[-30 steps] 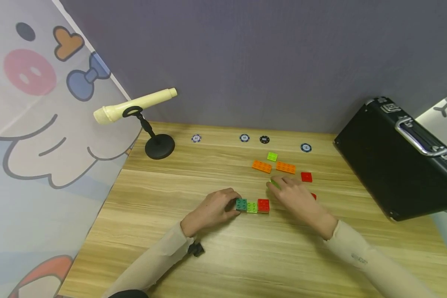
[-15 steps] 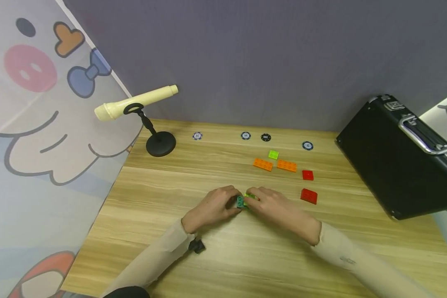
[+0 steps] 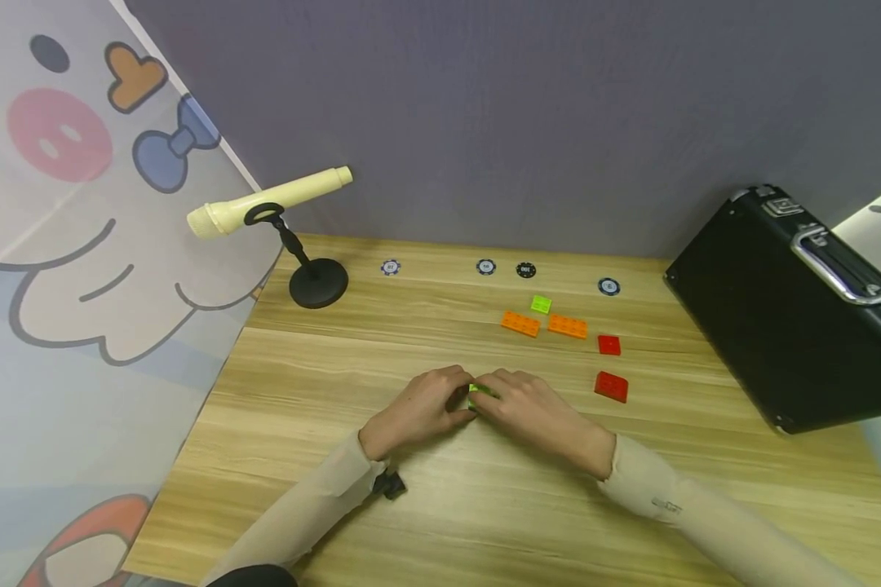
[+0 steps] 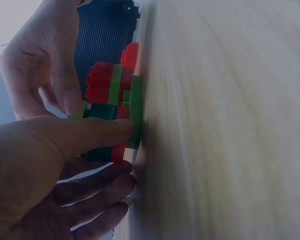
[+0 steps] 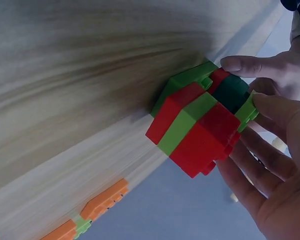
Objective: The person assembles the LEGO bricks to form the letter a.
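A small toy brick assembly stands on the table, with a green base brick (image 5: 182, 82) at the bottom. One tower on it is a red and green brick stack (image 5: 192, 125); the other holds a dark green brick (image 5: 231, 93) over a thin red one. My left hand (image 3: 418, 412) grips the dark green tower between thumb and fingers. My right hand (image 3: 532, 412) pinches a lime green brick (image 5: 247, 113) against the top of the dark green brick; whether it is fully seated I cannot tell. In the head view, the hands hide most of the assembly.
Orange bricks (image 3: 568, 326), a lime brick (image 3: 541, 304) and red bricks (image 3: 612, 386) lie behind and to the right. Poker chips (image 3: 526, 270) line the back. A microphone (image 3: 286, 196) on a stand is at left, a black case (image 3: 785, 318) at right.
My right hand has moved left from the loose bricks, bringing the lime brick onto the dark green tower. My left hand has stayed on the assembly.
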The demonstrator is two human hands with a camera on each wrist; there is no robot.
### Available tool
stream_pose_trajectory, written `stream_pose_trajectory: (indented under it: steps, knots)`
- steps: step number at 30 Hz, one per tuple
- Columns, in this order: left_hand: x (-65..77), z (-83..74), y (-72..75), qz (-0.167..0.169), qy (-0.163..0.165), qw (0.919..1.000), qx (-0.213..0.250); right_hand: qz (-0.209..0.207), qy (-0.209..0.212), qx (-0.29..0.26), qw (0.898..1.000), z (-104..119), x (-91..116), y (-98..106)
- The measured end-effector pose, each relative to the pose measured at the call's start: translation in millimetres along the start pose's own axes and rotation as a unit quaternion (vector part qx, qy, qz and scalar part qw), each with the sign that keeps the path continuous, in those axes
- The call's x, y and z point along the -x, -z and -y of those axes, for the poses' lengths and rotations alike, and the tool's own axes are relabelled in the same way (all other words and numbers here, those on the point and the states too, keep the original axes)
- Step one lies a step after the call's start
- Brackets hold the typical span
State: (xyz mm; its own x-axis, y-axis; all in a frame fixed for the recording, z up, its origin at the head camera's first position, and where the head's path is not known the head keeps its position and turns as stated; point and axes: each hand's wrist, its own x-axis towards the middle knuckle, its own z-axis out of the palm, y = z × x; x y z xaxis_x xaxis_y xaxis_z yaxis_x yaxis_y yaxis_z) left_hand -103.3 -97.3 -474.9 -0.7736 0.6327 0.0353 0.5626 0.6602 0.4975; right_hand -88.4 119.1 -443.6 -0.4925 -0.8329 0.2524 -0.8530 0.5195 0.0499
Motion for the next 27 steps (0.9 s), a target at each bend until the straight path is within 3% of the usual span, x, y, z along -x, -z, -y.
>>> stream_pose_trajectory:
  steps: [13, 27]
  knots:
    - [-1.1, 0.3, -0.8, 0.0, -0.001, 1.0, -0.001, 0.031, 0.0, -0.056, 0.998, -0.5, 0.1, 4.6]
    - [-0.7, -0.9, 0.6, -0.001, -0.005, 1.0, 0.004, 0.023, -0.007, -0.047, 0.999, 1.8, 1.2, -1.4]
